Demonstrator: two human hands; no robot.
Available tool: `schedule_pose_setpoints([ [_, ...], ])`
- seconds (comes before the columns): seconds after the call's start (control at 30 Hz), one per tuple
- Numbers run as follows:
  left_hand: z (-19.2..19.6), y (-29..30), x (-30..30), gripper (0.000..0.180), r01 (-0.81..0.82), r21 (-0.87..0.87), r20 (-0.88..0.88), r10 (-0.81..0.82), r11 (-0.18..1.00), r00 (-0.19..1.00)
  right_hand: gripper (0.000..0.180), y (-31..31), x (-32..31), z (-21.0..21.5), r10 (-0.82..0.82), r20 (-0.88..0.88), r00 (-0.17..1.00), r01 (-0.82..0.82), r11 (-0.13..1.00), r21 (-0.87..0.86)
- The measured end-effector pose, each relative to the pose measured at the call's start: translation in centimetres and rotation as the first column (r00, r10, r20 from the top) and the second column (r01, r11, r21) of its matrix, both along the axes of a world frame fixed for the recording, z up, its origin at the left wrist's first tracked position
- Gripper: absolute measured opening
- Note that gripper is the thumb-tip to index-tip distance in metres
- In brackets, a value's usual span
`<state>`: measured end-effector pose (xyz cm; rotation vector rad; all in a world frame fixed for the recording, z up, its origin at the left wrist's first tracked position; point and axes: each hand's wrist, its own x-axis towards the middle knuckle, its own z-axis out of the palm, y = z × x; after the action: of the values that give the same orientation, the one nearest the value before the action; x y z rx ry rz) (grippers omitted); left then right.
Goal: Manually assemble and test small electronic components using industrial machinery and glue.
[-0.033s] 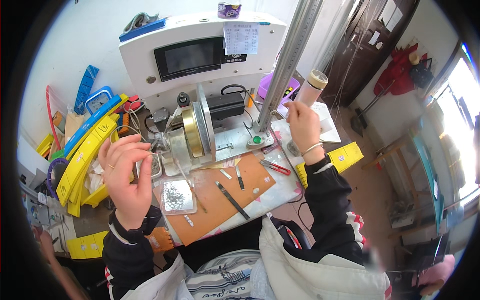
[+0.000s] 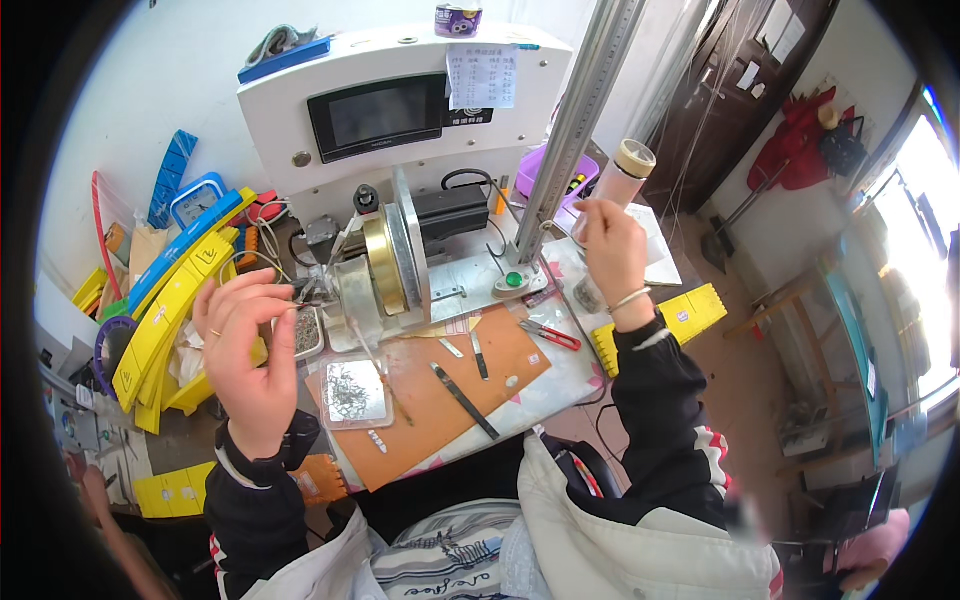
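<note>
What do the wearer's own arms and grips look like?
The black sleeves carry red-and-white trim farther up. The left grip, ungloved, wears a thin gold-coloured ring; the right grip, also ungloved, has a pale bangle at its wrist.

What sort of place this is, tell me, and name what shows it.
Probably a small workshop, seen at its workbench: a white bench-top machine with a built-in screen, a clear tray of small metal pieces, and a red-handled hand tool show it.
</note>
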<state>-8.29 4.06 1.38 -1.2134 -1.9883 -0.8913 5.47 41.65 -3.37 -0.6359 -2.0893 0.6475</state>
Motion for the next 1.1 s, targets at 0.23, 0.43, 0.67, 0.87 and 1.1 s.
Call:
schedule_pose_setpoints([
  [0.23, -3.0, -5.3, -3.4, 0.008, -0.050, 0.336, 0.320, -0.064, 0.940, 0.945, 0.010, -8.1, 8.0, 2.3, 0.340, 0.173, 0.924, -0.373, 0.901, 0.223],
  [0.43, -3.5, -5.5, -3.0, 0.010, -0.117, 0.363, 0.445, -0.061, 0.924, 0.894, 0.009, -7.5, 15.3, 0.0, 0.241, 0.184, 0.953, -0.272, 0.947, 0.171],
  [0.67, -3.0, -1.4, 1.7, 0.008, 0.215, 0.319, 0.319, -0.318, 0.923, 0.893, 0.018, -3.2, 26.3, -1.6, -0.319, 0.460, 0.829, 0.332, 0.942, 0.055],
  [0.87, -2.9, 3.1, 6.1, 0.009, 0.364, 0.060, 0.244, -0.368, 0.929, 0.897, 0.033, 3.3, 40.9, -8.5, -0.382, 0.909, 0.166, 0.541, 0.806, 0.240],
  [1.1, -2.9, 10.2, 12.8, 0.014, 0.617, -0.150, 0.224, -0.581, 0.773, 0.782, 0.032, -6.1, 27.9, 0.3, -0.236, 0.088, 0.968, 0.236, 0.972, 0.013],
])
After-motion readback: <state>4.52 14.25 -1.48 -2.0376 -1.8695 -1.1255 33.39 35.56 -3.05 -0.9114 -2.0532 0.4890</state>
